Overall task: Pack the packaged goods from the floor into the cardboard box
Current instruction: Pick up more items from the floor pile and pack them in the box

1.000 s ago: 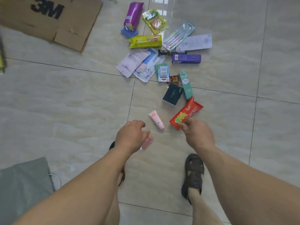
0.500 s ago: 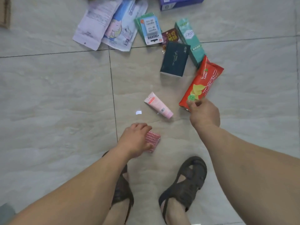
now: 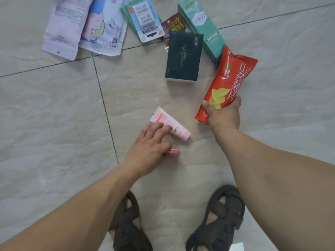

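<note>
Tiled floor (image 3: 54,113), seen from above, with my two forearms reaching down over it and the packaged goods scattered across its upper part. My feet, in dark sandals (image 3: 217,220), stand at the lower edge.

Largest among the goods: a pale lilac pouch (image 3: 63,28) at upper left, partly overlapped by a white pouch with a cartoon print (image 3: 103,29). To their right lies a long teal carton (image 3: 203,28), tilted; a dark navy packet (image 3: 183,57) lies against its left side and covers part of a small brown sachet (image 3: 174,26). A green-edged card pack with a blue label (image 3: 145,22) lies between the cartoon pouch and the sachet.

My right hand (image 3: 223,115) grasps the lower end of the red crisp bag (image 3: 230,84), thumb across its front, fingers wrapped behind; the bag's upper end lies close to the teal carton, and whether it rests on the floor cannot be told.

My left hand (image 3: 150,145) is spread, fingers extended, their tips resting on the pink tube (image 3: 170,124), which lies flat on the floor between my two hands. Beneath the same hand's thumb side a small pink foil packet (image 3: 173,153) shows; whether the thumb holds it cannot be told.

The cardboard box is out of view.
</note>
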